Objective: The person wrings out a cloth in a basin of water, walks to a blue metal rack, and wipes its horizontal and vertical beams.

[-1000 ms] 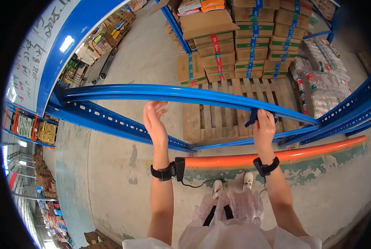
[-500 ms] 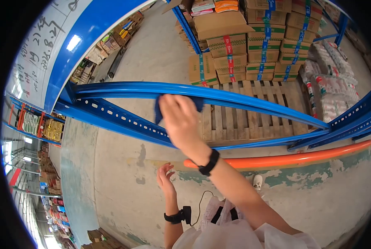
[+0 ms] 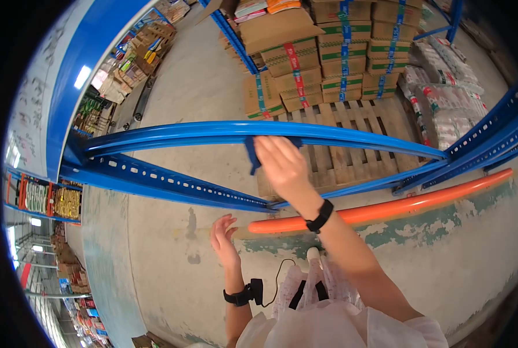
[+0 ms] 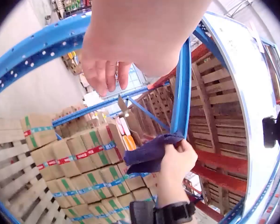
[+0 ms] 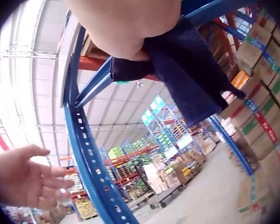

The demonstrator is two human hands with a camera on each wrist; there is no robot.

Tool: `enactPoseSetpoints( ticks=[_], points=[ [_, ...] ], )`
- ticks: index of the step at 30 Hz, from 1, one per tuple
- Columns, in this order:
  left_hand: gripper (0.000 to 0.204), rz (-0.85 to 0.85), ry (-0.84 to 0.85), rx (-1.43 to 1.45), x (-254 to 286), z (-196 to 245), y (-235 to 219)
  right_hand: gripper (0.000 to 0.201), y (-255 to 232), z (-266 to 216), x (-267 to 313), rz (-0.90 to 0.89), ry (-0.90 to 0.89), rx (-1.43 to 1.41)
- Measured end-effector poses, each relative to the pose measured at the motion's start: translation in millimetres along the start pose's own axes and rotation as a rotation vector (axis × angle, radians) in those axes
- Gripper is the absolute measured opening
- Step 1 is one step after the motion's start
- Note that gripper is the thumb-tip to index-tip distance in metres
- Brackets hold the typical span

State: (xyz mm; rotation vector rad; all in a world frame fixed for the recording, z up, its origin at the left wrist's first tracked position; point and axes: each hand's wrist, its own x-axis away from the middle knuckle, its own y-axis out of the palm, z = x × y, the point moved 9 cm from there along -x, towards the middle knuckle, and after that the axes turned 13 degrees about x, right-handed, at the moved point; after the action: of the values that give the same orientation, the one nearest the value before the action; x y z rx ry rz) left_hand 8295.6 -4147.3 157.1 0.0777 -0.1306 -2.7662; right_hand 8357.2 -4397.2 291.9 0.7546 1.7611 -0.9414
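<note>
My right hand [image 3: 285,168] grips a dark blue cloth [image 3: 252,158] against the near side of a long blue beam [image 3: 183,132], around its middle. In the right wrist view the cloth [image 5: 186,74] wraps the beam, and a loose flap hangs below. The left wrist view shows fingers and thumb of the right hand [image 4: 177,163] pinching its edge. Lower and to the left, my left hand [image 3: 224,239] is held in the air with loosely bent fingers, holding nothing, apart from the beam.
Perforated blue uprights [image 3: 154,174] join the beam at both sides. Beyond it are a wooden pallet [image 3: 352,124], stacked cartons [image 3: 296,81] and wrapped bags [image 3: 450,104]. An orange floor rail [image 3: 386,211] runs below. A white board [image 3: 38,98] stands at upper left.
The right hand moved the cloth left along the beam from its right part, then slightly back right. The left hand dropped from beside the beam to a lower position.
</note>
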Motion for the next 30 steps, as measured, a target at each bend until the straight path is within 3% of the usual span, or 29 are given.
enactPoseSetpoints(
  ticks=[4, 8, 11, 13, 15, 19, 21, 23, 25, 27, 28, 30],
  points=[
    [0.036, -0.202, 0.038, -0.007, -11.6, 12.4, 82.1, 0.028, -41.4, 78.2, 47.6, -0.066, 0.045, 0.114],
    [0.033, -0.354, 0.132, -0.034, -22.3, 27.9, 161.7, 0.051, -87.8, 173.1, 111.0, -0.146, 0.14, 0.245],
    [0.032, -0.355, 0.173, 0.039, -32.3, 36.2, 198.0, 0.049, -122.9, 237.3, 148.3, -0.184, 0.275, 0.37],
    [0.031, -0.341, 0.157, 0.08, -38.9, 41.8, 212.2, 0.045, -137.8, 282.8, 183.2, -0.255, 0.473, 0.378],
    [0.029, -0.314, 0.141, 0.117, -45.4, 42.7, 216.6, 0.044, -143.7, 296.3, 192.8, -0.279, 0.462, 0.441],
    [0.026, -0.288, 0.135, 0.138, -54.4, 40.0, 213.5, 0.046, -141.0, 274.4, 176.6, -0.246, 0.466, 0.479],
    [0.024, -0.287, 0.141, 0.145, -55.6, 39.4, 214.8, 0.044, -129.2, 246.6, 155.9, -0.246, 0.384, 0.431],
    [0.021, -0.273, 0.139, 0.163, -56.5, 38.8, 214.6, 0.042, -114.4, 211.2, 128.5, -0.181, 0.446, 0.223],
    [0.02, -0.276, 0.145, 0.162, -57.5, 37.2, 214.2, 0.027, -86.2, 171.4, 111.9, -0.112, 0.331, 0.233],
    [0.019, -0.278, 0.15, 0.158, -57.6, 37.6, 215.4, 0.029, -67.7, 124.1, 77.3, -0.036, 0.225, 0.182],
    [0.018, -0.276, 0.15, 0.155, -57.2, 37.6, 216.2, 0.028, -53.0, 107.1, 63.7, -0.125, 0.237, 0.115],
    [0.018, -0.253, 0.132, 0.115, -55.6, 38.4, 215.7, 0.029, -41.3, 72.7, 40.0, -0.046, 0.217, 0.039]
  ],
)
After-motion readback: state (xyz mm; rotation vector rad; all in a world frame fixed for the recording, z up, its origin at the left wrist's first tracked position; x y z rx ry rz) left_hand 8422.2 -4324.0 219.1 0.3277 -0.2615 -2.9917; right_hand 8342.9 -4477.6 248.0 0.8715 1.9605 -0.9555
